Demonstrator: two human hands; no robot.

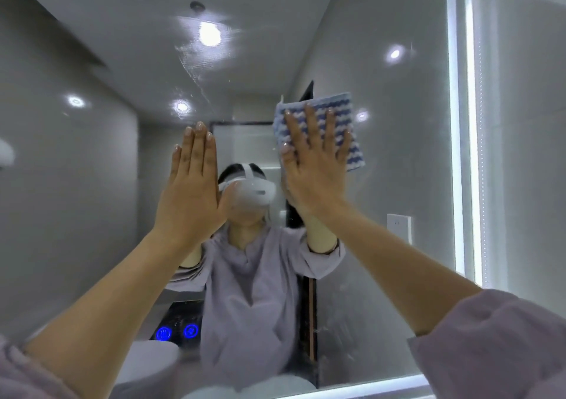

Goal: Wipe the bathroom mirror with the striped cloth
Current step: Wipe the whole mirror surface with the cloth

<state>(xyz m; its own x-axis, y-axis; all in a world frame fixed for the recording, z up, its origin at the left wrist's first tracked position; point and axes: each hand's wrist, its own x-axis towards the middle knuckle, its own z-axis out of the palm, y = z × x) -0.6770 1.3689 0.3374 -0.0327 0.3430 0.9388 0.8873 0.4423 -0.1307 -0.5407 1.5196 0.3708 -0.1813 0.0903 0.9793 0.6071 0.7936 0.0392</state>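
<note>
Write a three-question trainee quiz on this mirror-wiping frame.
1. True or false: the left hand holds the striped cloth.
2. The right hand lies on the cloth: A) clenched in a fist, B) flat with fingers spread, C) pinching one corner.
3. Fill in: the smears on the mirror show in its ___ half.
Key: 1 false, the right hand presses it to the glass; 2 B; 3 upper.

One mirror, one striped cloth, one left hand, one right hand, two blue lights.
</note>
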